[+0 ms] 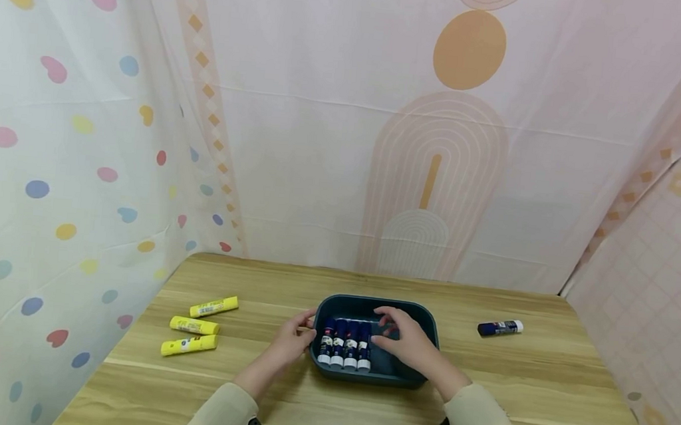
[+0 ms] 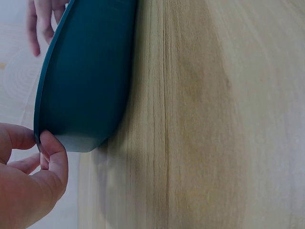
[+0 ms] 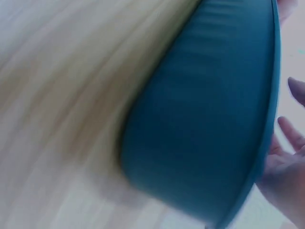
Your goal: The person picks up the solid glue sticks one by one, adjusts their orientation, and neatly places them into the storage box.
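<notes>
A dark teal plastic bin stands on the table. Several dark blue glue sticks with white ends lie side by side in its left half. My left hand pinches the bin's left rim; in the left wrist view, the thumb and fingers of that hand lie on both sides of the rim. Over the bin's right half is my right hand, fingers spread and slightly bent, holding nothing. The right wrist view shows the bin's outer wall, with part of the right hand beyond the rim.
Three yellow glue sticks lie at the left of the wooden table. One more dark blue glue stick lies to the right of the bin. A patterned cloth hangs behind the table.
</notes>
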Motion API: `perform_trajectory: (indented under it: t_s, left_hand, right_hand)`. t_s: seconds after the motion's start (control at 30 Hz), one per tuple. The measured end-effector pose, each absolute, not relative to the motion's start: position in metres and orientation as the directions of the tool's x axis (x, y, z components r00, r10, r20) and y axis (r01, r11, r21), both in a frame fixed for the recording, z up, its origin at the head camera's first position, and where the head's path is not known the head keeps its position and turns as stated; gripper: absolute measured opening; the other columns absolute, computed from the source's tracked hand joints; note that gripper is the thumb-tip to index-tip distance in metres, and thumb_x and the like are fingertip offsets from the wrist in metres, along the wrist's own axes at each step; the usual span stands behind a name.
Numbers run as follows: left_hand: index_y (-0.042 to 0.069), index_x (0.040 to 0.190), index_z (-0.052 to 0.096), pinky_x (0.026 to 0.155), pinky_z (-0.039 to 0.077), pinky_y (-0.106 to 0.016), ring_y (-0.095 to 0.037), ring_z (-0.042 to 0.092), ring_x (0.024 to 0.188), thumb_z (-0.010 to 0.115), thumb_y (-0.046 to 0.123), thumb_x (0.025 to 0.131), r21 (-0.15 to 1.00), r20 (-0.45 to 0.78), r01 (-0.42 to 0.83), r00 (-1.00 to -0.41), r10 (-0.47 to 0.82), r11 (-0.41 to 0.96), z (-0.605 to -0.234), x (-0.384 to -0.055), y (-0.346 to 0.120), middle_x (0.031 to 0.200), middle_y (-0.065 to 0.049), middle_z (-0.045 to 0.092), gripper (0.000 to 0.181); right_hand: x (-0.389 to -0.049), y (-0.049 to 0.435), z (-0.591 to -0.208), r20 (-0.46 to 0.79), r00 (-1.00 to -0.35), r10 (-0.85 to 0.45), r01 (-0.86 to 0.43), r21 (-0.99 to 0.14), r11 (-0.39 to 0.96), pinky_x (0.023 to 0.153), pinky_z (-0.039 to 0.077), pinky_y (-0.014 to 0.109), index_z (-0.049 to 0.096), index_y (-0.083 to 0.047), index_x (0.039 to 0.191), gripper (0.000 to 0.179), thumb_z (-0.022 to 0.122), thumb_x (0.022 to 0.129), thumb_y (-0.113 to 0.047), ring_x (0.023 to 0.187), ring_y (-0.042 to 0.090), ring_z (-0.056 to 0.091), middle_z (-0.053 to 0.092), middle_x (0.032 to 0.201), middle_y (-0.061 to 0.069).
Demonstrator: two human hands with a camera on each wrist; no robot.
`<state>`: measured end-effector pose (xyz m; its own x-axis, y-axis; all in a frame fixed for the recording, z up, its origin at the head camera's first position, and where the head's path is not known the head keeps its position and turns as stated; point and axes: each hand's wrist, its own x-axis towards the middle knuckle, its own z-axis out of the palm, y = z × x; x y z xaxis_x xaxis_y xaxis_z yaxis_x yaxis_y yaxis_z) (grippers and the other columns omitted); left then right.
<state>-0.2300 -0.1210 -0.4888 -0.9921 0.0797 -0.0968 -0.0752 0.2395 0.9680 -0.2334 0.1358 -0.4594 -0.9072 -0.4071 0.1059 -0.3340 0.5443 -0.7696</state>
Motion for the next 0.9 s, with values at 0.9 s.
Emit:
perform_trajectory:
  t_s: [0.9]
  left_hand:
    - [-0.003,0.138,0.043,0.061,0.046,-0.031,-0.018,0.050,0.082,0.048,-0.004,0.092,0.964,-0.096,-0.075,-0.993,0.073,0.254,-0.490,-0.230,-0.121,0.108,-0.017,0.048,0.046]
  right_hand:
    - [-0.251,0.271,-0.469,0.273,-0.893,-0.358,-0.417,-0.199,0.887,0.107,0.013,0.067,0.032,-0.019,0.147,0.060,0.053,0.095,-0.040,0.140,0.042,0.016,0.025,0.153,0.015]
